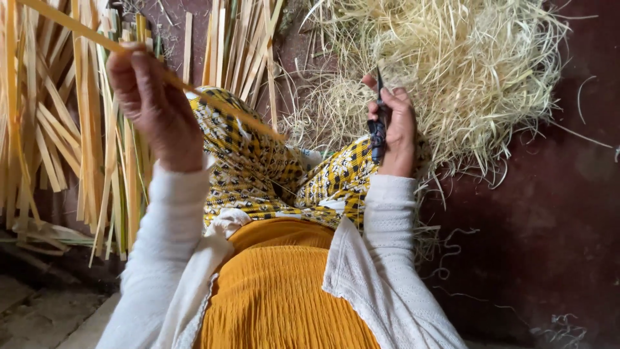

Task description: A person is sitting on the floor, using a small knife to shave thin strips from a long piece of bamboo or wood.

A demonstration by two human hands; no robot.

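My left hand [150,97] is raised at the upper left and pinches a long flat bamboo strip [213,98] that slants from the top left down toward my lap. My right hand [395,126] rests on my right knee and grips a dark-handled knife [378,132], its thin blade pointing up past my fingers. The strip's lower end stops short of the knife, over my yellow and black patterned cloth [258,168].
Many cut bamboo strips [58,123] lie in a spread on the left and top. A big heap of pale thin shavings [452,64] fills the upper right. Dark reddish floor [549,226] lies to the right, with stray fibres on it.
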